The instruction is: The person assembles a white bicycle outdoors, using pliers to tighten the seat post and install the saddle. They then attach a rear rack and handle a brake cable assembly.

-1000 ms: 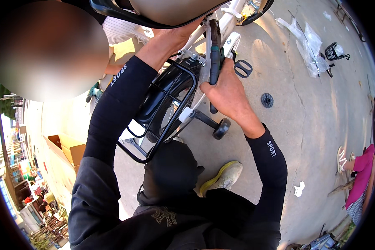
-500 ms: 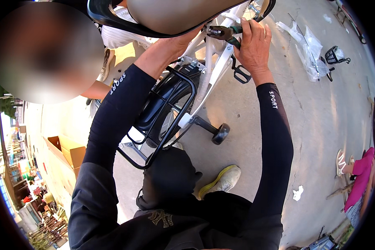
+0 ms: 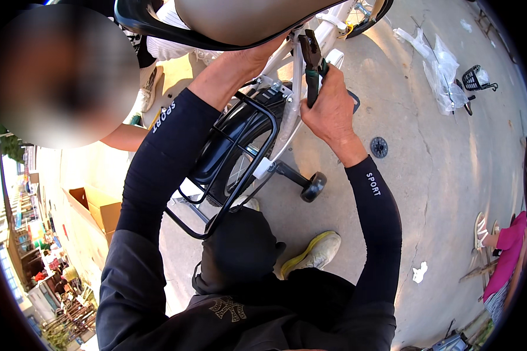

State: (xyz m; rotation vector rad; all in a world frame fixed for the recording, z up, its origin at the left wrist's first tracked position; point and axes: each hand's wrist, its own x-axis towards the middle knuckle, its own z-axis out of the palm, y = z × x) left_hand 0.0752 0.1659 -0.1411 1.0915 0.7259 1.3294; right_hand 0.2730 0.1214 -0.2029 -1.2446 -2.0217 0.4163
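Pliers [image 3: 311, 52] with dark green handles are gripped in my right hand [image 3: 331, 111], their head turned up beside the white bicycle frame [image 3: 297, 70]. The fingers wrap round the handles. My left hand [image 3: 267, 54] reaches in beneath the large brown-and-black saddle [image 3: 240, 20]; its fingers are hidden by the saddle, so what it touches cannot be seen. Below the hands are the small bicycle's black rear rack [image 3: 270, 128], its fat rear wheel [image 3: 216, 190] with a black mudguard, and a black training wheel [image 3: 314, 187] on a side arm.
At the left a person [image 3: 126, 137] is close to the bicycle. An open cardboard box [image 3: 102, 207] stands at the left. Plastic wrapping [image 3: 442, 73], a small black basket [image 3: 477, 78] and a round dark disc [image 3: 379, 147] lie on the floor. Another person's legs [image 3: 506, 251] show at the right.
My right hand has moved down and left, and the pliers have swung from lying sideways to pointing up. The floor disc has come into view. My left arm has hardly moved.
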